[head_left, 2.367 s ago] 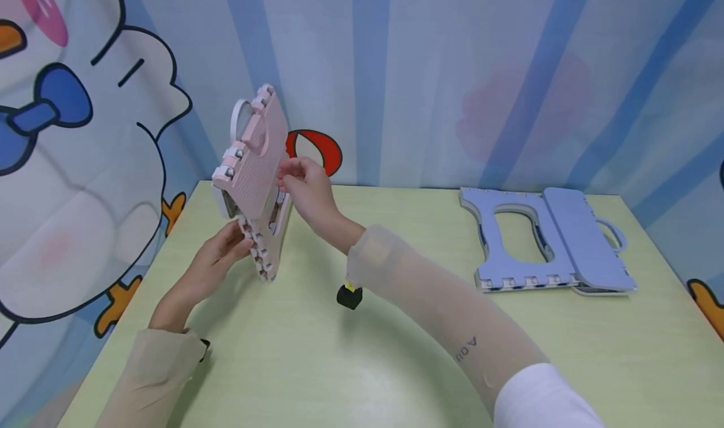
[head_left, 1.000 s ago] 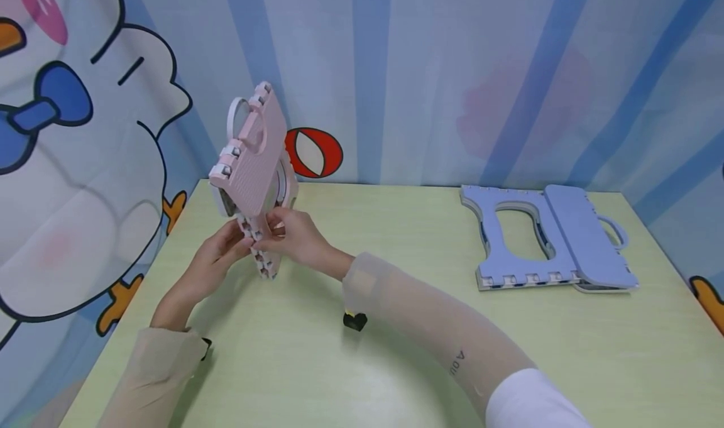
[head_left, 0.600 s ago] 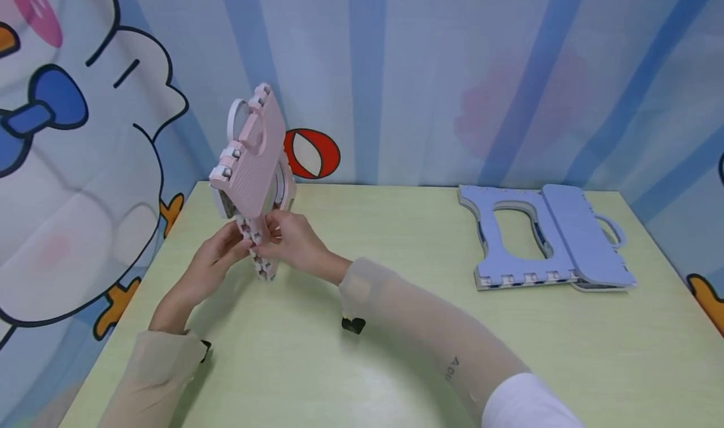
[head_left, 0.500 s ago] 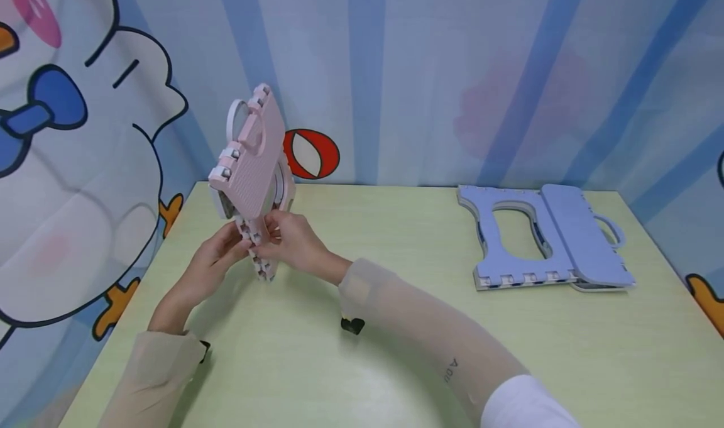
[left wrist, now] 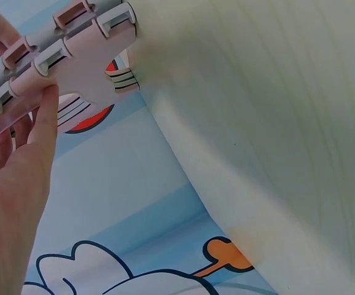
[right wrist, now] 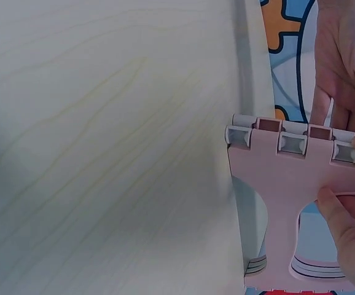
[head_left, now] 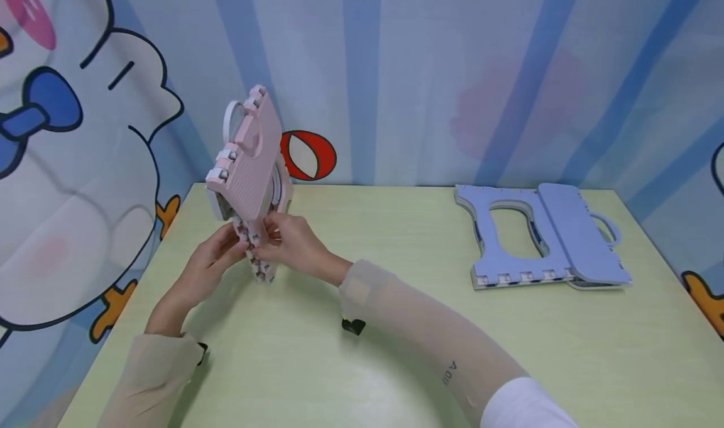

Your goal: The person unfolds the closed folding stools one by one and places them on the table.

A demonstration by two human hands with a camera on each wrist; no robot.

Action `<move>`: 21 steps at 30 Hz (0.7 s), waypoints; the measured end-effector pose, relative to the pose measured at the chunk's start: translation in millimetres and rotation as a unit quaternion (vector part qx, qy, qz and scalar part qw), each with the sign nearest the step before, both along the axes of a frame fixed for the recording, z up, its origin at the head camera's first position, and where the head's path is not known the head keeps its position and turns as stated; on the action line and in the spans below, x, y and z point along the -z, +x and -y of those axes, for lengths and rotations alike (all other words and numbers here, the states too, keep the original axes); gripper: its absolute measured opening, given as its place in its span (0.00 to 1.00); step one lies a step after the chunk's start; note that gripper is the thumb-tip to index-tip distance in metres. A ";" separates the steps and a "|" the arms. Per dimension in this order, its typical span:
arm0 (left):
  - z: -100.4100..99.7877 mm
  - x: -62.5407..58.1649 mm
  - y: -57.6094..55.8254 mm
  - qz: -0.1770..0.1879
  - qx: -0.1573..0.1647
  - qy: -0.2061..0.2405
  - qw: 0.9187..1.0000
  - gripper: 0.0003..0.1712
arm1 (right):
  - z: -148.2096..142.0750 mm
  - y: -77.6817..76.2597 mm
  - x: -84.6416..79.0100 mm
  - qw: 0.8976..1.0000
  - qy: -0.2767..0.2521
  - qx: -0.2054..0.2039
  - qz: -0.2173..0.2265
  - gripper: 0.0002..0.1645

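Note:
A pink-and-white folding step stool stands on edge at the back left, its ribbed seat panel facing right and its white carry handle upward. My left hand holds its hinged near edge from the left, fingers behind the panel. From the other side my right hand grips the same edge, fingers reaching into the oval opening of the leg panel. In the right wrist view the leg panel shows its row of white hinge knuckles, with the right thumb close by them. The left wrist view shows the left hand against that edge.
A blue folding step stool lies folded flat at the right of the pale green table. Behind the table hangs a blue striped cloth backdrop with cartoon figures. Small black devices sit at both wrists.
My right hand has come down from the stool's far side onto its near hinged edge and taken hold. More of the leg panel's oval opening shows. The left hand stays in place.

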State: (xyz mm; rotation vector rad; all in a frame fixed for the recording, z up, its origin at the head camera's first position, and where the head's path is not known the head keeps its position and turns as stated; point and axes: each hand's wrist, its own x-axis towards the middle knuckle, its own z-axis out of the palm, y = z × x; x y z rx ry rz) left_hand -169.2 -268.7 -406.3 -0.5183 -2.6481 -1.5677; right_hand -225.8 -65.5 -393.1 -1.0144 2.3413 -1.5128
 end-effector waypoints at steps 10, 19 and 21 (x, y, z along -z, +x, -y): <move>3.1 -1.4 2.8 0.002 -0.012 -0.013 1.000 0.32 | -0.4 -0.8 1.2 1.000 0.016 0.003 -0.006 0.19; 4.8 -1.3 2.7 -0.007 -0.008 -0.005 1.000 0.31 | -5.7 -1.3 -0.4 1.000 0.014 -0.006 -0.013 0.20; 4.2 -1.5 2.3 -0.007 -0.009 -0.004 1.000 0.31 | -6.8 -1.6 -0.2 1.000 0.012 -0.006 -0.011 0.20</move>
